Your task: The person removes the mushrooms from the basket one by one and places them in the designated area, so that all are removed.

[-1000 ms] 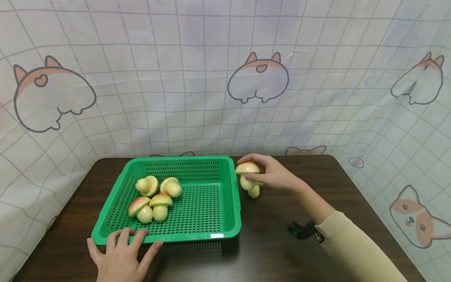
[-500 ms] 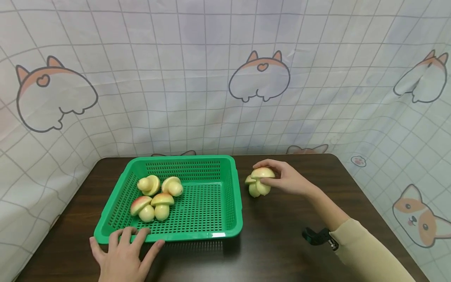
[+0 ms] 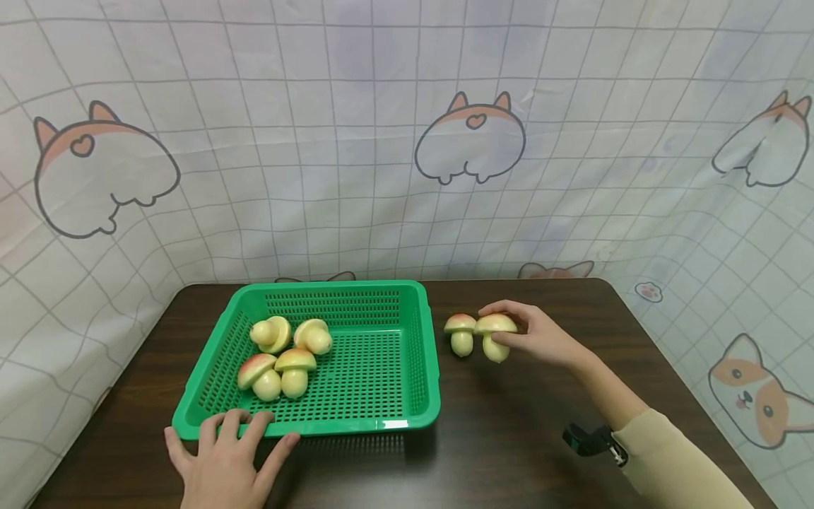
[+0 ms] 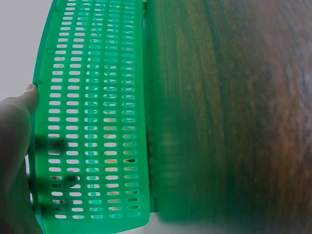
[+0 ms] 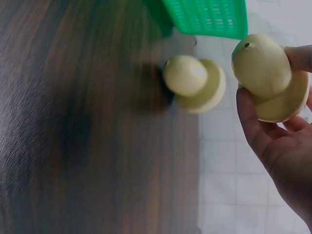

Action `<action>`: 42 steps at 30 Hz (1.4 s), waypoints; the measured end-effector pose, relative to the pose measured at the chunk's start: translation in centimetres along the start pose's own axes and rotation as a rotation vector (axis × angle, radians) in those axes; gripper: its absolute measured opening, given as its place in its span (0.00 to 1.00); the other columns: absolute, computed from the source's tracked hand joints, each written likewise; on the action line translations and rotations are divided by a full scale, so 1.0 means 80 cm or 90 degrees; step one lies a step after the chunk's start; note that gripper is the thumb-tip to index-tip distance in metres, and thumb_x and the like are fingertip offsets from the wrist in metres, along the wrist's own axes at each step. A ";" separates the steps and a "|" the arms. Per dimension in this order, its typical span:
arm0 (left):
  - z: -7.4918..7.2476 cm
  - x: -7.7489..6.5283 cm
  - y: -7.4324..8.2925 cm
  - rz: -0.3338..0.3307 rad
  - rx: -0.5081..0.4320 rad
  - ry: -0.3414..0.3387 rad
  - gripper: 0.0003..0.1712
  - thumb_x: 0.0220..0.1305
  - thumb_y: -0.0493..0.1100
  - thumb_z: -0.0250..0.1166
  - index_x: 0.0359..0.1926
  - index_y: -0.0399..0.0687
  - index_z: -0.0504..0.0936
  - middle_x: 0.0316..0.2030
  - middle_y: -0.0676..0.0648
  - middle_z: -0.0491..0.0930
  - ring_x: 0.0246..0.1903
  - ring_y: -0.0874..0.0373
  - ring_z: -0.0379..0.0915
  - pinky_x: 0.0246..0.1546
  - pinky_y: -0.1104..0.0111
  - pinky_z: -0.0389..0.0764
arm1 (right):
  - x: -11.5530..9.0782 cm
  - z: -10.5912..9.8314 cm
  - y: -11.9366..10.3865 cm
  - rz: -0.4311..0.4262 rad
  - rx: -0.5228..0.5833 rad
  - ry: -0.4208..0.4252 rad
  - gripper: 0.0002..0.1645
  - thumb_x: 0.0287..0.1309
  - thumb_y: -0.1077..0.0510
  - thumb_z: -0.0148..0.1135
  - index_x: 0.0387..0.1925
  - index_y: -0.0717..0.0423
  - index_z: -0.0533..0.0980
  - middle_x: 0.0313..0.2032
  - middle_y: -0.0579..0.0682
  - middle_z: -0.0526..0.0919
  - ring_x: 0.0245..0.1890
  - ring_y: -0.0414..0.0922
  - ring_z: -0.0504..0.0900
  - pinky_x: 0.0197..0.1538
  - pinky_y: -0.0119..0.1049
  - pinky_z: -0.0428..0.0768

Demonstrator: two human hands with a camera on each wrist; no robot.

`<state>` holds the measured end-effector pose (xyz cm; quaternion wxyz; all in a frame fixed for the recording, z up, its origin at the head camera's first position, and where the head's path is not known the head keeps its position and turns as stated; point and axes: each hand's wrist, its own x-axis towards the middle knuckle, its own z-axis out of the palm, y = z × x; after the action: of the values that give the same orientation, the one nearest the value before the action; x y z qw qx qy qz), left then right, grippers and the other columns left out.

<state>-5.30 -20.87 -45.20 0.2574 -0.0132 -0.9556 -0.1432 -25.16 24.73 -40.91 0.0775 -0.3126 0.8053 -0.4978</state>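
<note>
Thumb and fingers of my right hand (image 3: 545, 338) pinch a pale yellow toy mushroom (image 3: 495, 325) by its cap, right of the green plastic basket (image 3: 356, 428). In the right wrist view this mushroom (image 5: 261, 66) shows its rounded stem end toward the camera. A second toy mushroom (image 3: 461, 343) with a reddish cap stands on the table between the held one and the basket. My left hand (image 3: 222, 463) grips the basket's near rim at the left, fingers hooked over it; the left wrist view shows their shadows through the slotted wall (image 4: 87, 107).
Several toy mushrooms (image 3: 294, 380) lie in the basket's left half. The dark wood table (image 3: 509, 431) ends at a back edge close to a white gridded cloth (image 3: 356, 212) with dog drawings. A black strap (image 3: 585, 440) hangs at the right wrist.
My right hand has moved right and slightly nearer with its mushroom, away from the basket's side. The standing mushroom now shows uncovered. My left hand stays on the rim.
</note>
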 end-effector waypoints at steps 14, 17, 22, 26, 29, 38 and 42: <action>-0.003 -0.001 0.001 -0.009 -0.002 -0.017 0.27 0.65 0.69 0.65 0.46 0.52 0.85 0.44 0.39 0.79 0.52 0.32 0.67 0.58 0.19 0.30 | -0.004 -0.011 0.043 0.045 -0.009 0.017 0.24 0.69 0.62 0.66 0.63 0.60 0.75 0.58 0.60 0.79 0.45 0.51 0.80 0.44 0.38 0.82; -0.003 0.000 0.002 -0.008 -0.002 -0.012 0.27 0.65 0.69 0.65 0.45 0.52 0.85 0.44 0.39 0.79 0.52 0.32 0.67 0.58 0.19 0.31 | -0.004 -0.012 0.050 0.045 -0.012 0.016 0.23 0.68 0.62 0.66 0.63 0.61 0.75 0.58 0.60 0.79 0.45 0.50 0.80 0.44 0.37 0.82; -0.003 0.000 0.002 -0.010 -0.001 -0.014 0.28 0.65 0.69 0.65 0.46 0.52 0.85 0.44 0.39 0.79 0.52 0.32 0.67 0.59 0.20 0.30 | -0.002 -0.013 0.063 0.060 -0.013 0.012 0.24 0.70 0.61 0.65 0.63 0.63 0.74 0.58 0.60 0.78 0.45 0.51 0.80 0.44 0.37 0.82; -0.004 0.000 0.002 -0.012 0.002 -0.021 0.28 0.65 0.69 0.65 0.46 0.52 0.85 0.44 0.39 0.79 0.52 0.32 0.67 0.59 0.20 0.29 | 0.000 -0.013 0.074 0.069 -0.016 0.009 0.23 0.70 0.62 0.64 0.64 0.65 0.74 0.58 0.61 0.78 0.45 0.50 0.79 0.44 0.38 0.81; -0.004 0.001 0.002 -0.015 0.004 -0.025 0.28 0.65 0.69 0.65 0.46 0.52 0.85 0.44 0.39 0.79 0.52 0.32 0.67 0.59 0.20 0.30 | 0.003 -0.014 0.079 0.075 -0.024 0.006 0.23 0.70 0.63 0.64 0.63 0.64 0.74 0.58 0.62 0.78 0.45 0.50 0.79 0.45 0.37 0.80; -0.003 0.000 0.002 -0.015 0.005 -0.019 0.27 0.65 0.69 0.66 0.46 0.52 0.86 0.44 0.39 0.79 0.52 0.32 0.68 0.58 0.19 0.30 | 0.011 -0.013 0.089 0.100 -0.036 0.003 0.23 0.70 0.61 0.64 0.63 0.62 0.75 0.58 0.61 0.77 0.47 0.51 0.77 0.47 0.38 0.79; -0.003 0.000 0.002 -0.015 0.005 -0.016 0.26 0.65 0.68 0.66 0.45 0.52 0.85 0.44 0.39 0.79 0.51 0.32 0.68 0.58 0.19 0.31 | 0.015 -0.012 0.092 0.107 -0.048 0.000 0.23 0.70 0.60 0.65 0.63 0.61 0.75 0.58 0.60 0.77 0.47 0.52 0.77 0.48 0.39 0.78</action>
<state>-5.20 -20.80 -44.96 0.2438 -0.0029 -0.9594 -0.1420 -29.67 27.02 -46.46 0.1069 -0.2467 0.8468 -0.4590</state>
